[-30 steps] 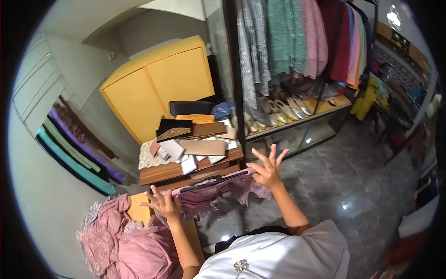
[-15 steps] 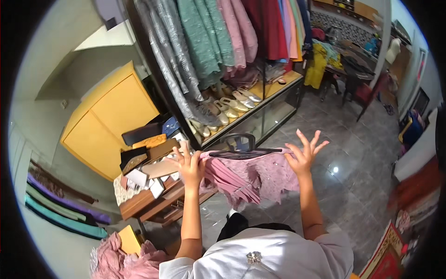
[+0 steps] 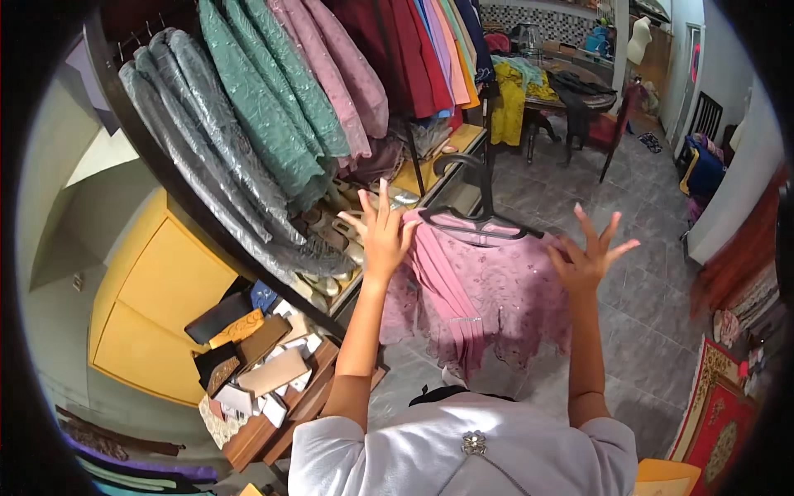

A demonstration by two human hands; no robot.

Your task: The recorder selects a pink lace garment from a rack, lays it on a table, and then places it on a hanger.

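One pink blouse (image 3: 521,285) hangs in mid-air before the person, spread on one black hanger (image 3: 486,194) whose hook stands free above the neckline. One smooth pink strip of cloth runs down its left front, with a single glittering band across it. Two hands bear it: the left hand (image 3: 385,240) pinches the left shoulder between thumb and forefinger, three fingers fanned out; the right hand (image 3: 585,269) pinches the other shoulder likewise, though the exact contact there is hard to make out.

Beyond, one rack carries green garments (image 3: 265,107), grey ones in clear wrap (image 3: 207,140), pink and dark red; they overlap too much to count. Several shoes (image 3: 331,233) stand beneath, partly hidden by the left hand. To the left, one yellow cabinet (image 3: 169,285) shows two doors; about six clutches lie heaped on one wooden table (image 3: 318,388), some covering others. Far off stands one mannequin (image 3: 639,40). One red rug (image 3: 719,430) is cut off by the dark lens rim
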